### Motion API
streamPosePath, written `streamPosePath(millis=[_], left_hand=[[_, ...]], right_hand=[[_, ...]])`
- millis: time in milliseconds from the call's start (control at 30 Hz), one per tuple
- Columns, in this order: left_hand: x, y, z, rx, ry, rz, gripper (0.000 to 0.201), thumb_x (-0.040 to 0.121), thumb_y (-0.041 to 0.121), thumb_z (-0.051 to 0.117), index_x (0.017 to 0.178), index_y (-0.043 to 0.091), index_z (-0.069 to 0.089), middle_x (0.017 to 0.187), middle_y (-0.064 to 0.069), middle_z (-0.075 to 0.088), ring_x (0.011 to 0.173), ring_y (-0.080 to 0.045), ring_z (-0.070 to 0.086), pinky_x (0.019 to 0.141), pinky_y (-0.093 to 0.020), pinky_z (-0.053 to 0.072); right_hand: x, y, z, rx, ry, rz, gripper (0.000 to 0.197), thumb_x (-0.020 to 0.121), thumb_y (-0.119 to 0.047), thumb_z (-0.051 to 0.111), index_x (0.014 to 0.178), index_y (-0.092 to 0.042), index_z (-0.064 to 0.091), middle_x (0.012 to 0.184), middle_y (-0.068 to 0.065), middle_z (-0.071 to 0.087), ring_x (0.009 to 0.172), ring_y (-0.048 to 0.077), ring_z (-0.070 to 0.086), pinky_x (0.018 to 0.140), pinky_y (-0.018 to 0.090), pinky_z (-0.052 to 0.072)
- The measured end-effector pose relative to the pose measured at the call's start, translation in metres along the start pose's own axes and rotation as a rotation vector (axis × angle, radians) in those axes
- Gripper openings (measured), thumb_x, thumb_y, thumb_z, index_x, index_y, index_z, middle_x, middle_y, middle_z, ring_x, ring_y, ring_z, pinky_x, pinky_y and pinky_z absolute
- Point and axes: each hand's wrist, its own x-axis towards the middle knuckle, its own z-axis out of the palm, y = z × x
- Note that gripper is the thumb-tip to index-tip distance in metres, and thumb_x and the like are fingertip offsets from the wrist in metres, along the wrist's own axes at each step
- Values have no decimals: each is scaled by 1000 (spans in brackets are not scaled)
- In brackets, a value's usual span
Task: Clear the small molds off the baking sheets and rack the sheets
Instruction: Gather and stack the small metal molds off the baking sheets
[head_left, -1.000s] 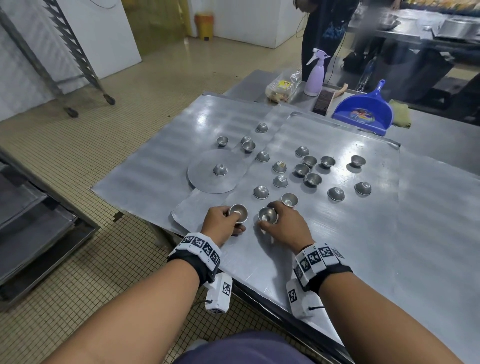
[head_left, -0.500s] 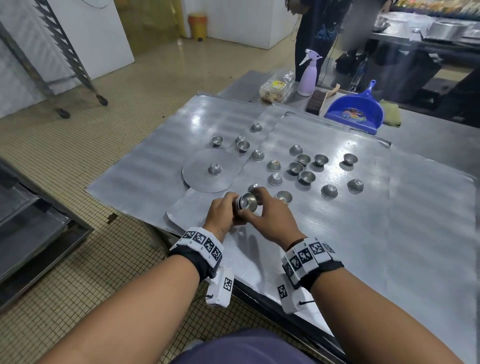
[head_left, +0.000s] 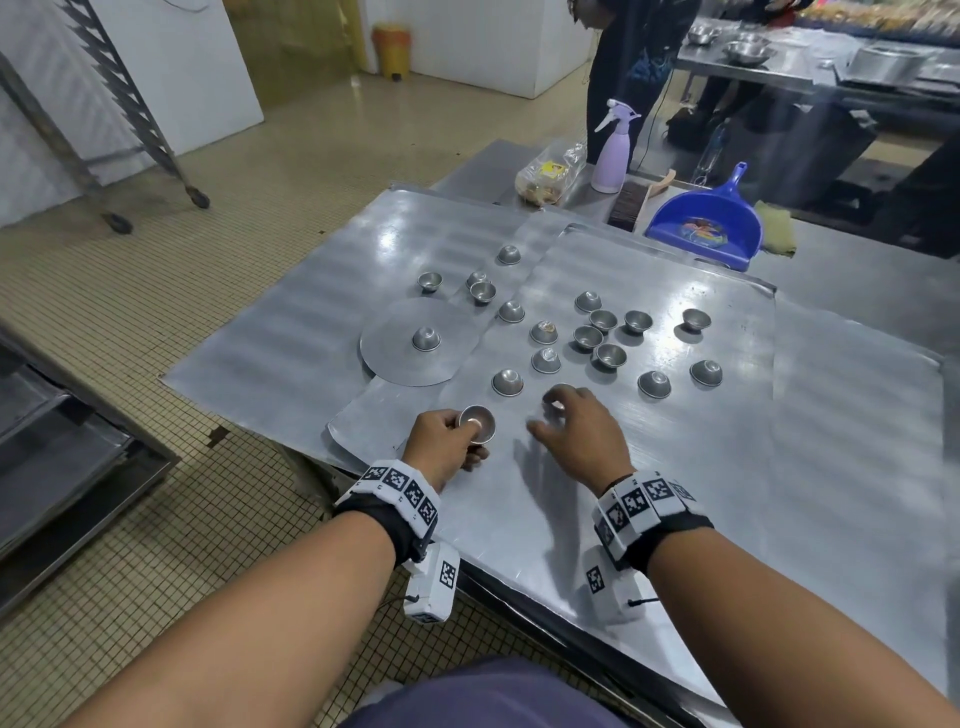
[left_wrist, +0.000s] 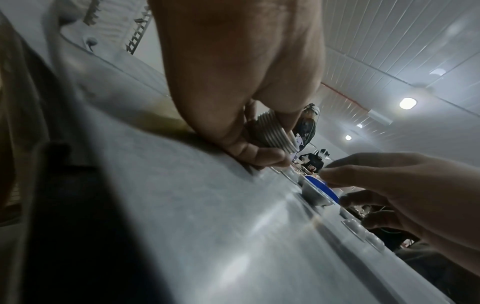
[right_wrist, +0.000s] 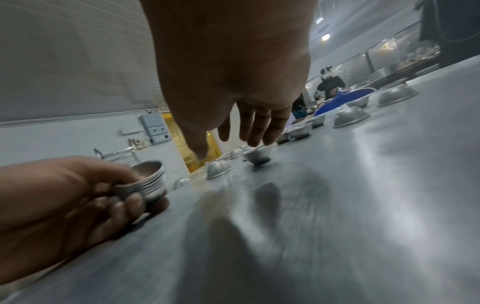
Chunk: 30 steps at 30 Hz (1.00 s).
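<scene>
The left hand (head_left: 447, 447) grips a nested stack of small silver metal molds (head_left: 477, 422), fingers and thumb curled round its ribbed rims, low over the near edge of the flat grey baking sheet (head_left: 675, 467) on the steel desk (head_left: 857, 291). The right hand (head_left: 576, 431) hangs over the sheet with fingers spread and loose, holding nothing. Its fingertips (right_wrist: 255, 142) sit right above the nearest single mold (right_wrist: 257, 156), which lies just ahead of that hand, so the right hand is clearly the closer one. From there the stack is just to its left, a short carry across. About eighteen loose molds (head_left: 608, 356) lie scattered farther back, some dome-up, some cup-up, one resting on a round metal disc (head_left: 415, 343).
</scene>
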Motion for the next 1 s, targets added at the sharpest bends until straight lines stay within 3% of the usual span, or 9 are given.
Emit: streamPosePath(millis=[167,333,533,800,900,1000], left_hand=[[4,-5,-2,36,-23,5,14,94,1,54,91,-7,66,67,-21,66,50,-23,65,50,-28,53],[6,-10,-3,48,-31,16,14,94,1,54,92,-5,67,67,-21,68,52,-23,66,58,-32,57],[9,-12,-4,29,-51,14,16,95,1,53,96,-9,66,73,-24,66,51,-21,67,55,-28,58],[19,-10,-4,1,-82,-36,21,95,3,53,101,-16,63,79,-24,63,57,-26,71,59,-34,60],[21,-9,-4,-11,-99,-59,21,95,4,54,102,-14,62,80,-23,64,59,-28,71,59,-33,60],[22,-7,-4,-13,-109,-72,18,96,4,54,99,-11,63,80,-23,64,60,-28,72,59,-33,60]], right_hand=[[20,9,-13,-91,50,108,37,89,-41,66,119,-20,63,134,7,51,120,31,53,93,41,49],[35,13,-13,-170,-78,140,42,91,-42,62,126,-18,60,139,8,47,121,33,52,96,42,47],[41,16,-6,-205,-171,144,29,91,-38,60,112,-18,63,127,6,50,114,32,56,96,43,48],[36,17,-5,-198,-128,126,12,89,-37,60,81,-28,56,115,1,58,108,30,55,87,39,49],[34,14,-6,-186,-127,144,12,87,-37,60,80,-27,59,108,2,62,106,30,58,83,38,50],[32,11,-7,-148,-119,178,11,83,-32,62,90,-24,60,103,3,65,103,29,61,80,36,49]])
